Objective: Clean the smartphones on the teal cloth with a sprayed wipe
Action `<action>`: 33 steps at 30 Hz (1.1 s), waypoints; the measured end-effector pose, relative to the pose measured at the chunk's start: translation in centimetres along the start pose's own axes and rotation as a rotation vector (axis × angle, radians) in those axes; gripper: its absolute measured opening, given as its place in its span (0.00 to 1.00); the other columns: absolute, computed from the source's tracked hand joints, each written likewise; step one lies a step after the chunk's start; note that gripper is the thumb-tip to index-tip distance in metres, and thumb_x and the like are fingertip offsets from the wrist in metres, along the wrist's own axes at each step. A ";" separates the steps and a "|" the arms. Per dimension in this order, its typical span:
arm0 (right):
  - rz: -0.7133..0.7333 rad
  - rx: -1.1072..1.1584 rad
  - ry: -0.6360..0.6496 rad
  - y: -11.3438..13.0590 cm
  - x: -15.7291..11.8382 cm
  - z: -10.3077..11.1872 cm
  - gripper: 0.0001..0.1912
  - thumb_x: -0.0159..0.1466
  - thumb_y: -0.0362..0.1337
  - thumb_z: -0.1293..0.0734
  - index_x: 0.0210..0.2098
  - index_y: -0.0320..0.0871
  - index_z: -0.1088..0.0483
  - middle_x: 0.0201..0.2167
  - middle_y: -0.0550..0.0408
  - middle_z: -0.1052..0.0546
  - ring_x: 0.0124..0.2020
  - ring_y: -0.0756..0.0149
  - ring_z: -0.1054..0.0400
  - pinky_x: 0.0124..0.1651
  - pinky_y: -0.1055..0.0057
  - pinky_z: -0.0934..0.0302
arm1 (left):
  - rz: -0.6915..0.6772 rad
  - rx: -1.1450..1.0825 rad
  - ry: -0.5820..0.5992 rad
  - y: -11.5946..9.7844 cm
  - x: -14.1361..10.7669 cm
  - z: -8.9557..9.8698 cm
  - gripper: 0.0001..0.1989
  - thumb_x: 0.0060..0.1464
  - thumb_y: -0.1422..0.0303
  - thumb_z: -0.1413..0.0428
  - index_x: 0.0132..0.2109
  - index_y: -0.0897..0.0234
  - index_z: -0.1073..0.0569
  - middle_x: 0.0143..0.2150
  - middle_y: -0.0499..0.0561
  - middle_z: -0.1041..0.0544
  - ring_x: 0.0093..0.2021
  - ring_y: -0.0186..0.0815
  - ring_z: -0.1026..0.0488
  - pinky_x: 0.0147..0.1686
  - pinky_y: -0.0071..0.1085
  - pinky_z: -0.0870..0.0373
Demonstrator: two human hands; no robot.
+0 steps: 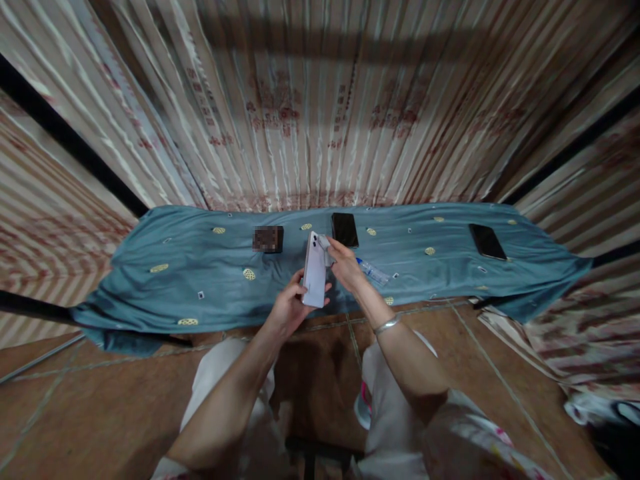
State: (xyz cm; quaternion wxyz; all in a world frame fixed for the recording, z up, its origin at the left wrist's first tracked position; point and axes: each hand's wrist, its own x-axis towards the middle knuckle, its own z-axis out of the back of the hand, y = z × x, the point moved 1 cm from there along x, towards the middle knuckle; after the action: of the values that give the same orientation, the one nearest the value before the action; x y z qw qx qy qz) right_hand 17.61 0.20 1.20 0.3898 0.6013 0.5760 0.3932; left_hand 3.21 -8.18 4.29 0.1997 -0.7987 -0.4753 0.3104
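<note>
My left hand [291,301] is wrapped round the lower part of a pale lilac smartphone [315,270], held above the cloth-covered table. The phone's back faces up, its camera lenses at the top left. My right hand [345,262] pinches a thin whitish piece, like a wipe or small cloth [325,247], against or just beside the phone's upper right edge; whether it touches cannot be made out. Behind the right hand lies a flat black rectangular item [345,228]. By my right wrist is a clear plastic packet or tube with a blue end [375,273].
A teal patterned cloth [220,253] covers the long, low table. On it are a dark box-like item [274,240], partly pixelated, at left and a black phone [487,241] at right. Striped curtains [310,100] and black poles [70,133] enclose the space.
</note>
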 end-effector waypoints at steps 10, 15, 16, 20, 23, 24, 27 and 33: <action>0.158 -0.480 0.005 -0.5 -1.1 -0.6 0.28 0.62 0.47 0.37 0.59 0.47 0.36 0.61 0.55 0.33 0.64 0.60 0.43 0.66 0.58 0.53 | 0.022 -0.029 -0.207 0.4 1.1 -0.3 0.21 0.62 0.56 0.55 0.51 0.65 0.28 0.43 0.57 0.21 0.45 0.43 0.24 0.46 0.45 0.28; 0.151 -0.684 0.145 -0.5 -3.4 -1.4 0.29 0.65 0.44 0.42 0.64 0.45 0.43 0.63 0.54 0.36 0.63 0.59 0.41 0.65 0.60 0.48 | -0.078 -0.089 -0.234 0.0 1.9 0.1 0.21 0.62 0.58 0.55 0.55 0.65 0.30 0.40 0.55 0.20 0.40 0.40 0.23 0.46 0.40 0.29; 0.160 -0.708 0.165 -0.6 -3.8 -1.6 0.29 0.65 0.43 0.42 0.64 0.45 0.44 0.63 0.54 0.37 0.63 0.59 0.41 0.65 0.60 0.49 | -0.090 -0.096 -0.242 -0.1 2.1 0.2 0.22 0.62 0.58 0.55 0.55 0.65 0.30 0.40 0.54 0.20 0.40 0.40 0.23 0.46 0.39 0.29; 0.209 -0.753 0.218 -0.7 -5.0 -1.9 0.28 0.65 0.41 0.42 0.64 0.45 0.42 0.64 0.53 0.37 0.64 0.60 0.43 0.66 0.60 0.50 | -0.112 -0.110 -0.280 -0.8 2.7 0.5 0.23 0.63 0.58 0.57 0.55 0.66 0.30 0.38 0.53 0.19 0.39 0.39 0.23 0.43 0.35 0.28; 0.219 -0.777 0.230 -0.9 -5.6 -1.9 0.27 0.65 0.42 0.42 0.63 0.43 0.41 0.63 0.49 0.36 0.63 0.59 0.41 0.65 0.58 0.49 | -0.112 -0.096 -0.291 -1.1 2.8 0.5 0.23 0.63 0.58 0.57 0.55 0.67 0.29 0.36 0.54 0.19 0.38 0.40 0.23 0.41 0.35 0.28; 0.218 -0.786 0.230 -0.9 -5.8 -1.9 0.27 0.65 0.42 0.42 0.62 0.41 0.41 0.62 0.48 0.36 0.62 0.59 0.41 0.65 0.58 0.49 | -0.103 -0.087 -0.289 -1.2 2.8 0.6 0.23 0.63 0.58 0.58 0.54 0.67 0.29 0.35 0.54 0.19 0.37 0.40 0.23 0.41 0.35 0.28; 0.219 -0.792 0.223 -0.7 -6.2 -1.8 0.27 0.65 0.42 0.42 0.62 0.39 0.40 0.62 0.45 0.35 0.62 0.59 0.40 0.65 0.57 0.49 | -0.102 -0.098 -0.273 -1.1 2.7 0.6 0.23 0.63 0.59 0.58 0.51 0.69 0.27 0.34 0.54 0.19 0.37 0.40 0.23 0.42 0.35 0.28; 0.229 -0.757 0.213 -0.7 -6.6 -2.1 0.26 0.65 0.43 0.41 0.61 0.45 0.38 0.61 0.49 0.34 0.62 0.59 0.39 0.64 0.58 0.47 | -0.174 -0.202 -0.278 -1.4 3.1 0.8 0.19 0.61 0.64 0.55 0.48 0.70 0.25 0.32 0.52 0.20 0.33 0.36 0.23 0.45 0.32 0.30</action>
State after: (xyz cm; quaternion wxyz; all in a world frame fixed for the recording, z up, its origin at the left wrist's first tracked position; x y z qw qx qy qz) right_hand 15.20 -6.29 1.21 0.4755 0.4315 0.3574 0.6782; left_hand 2.94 -4.75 3.62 0.0771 -0.7202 -0.5941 0.3499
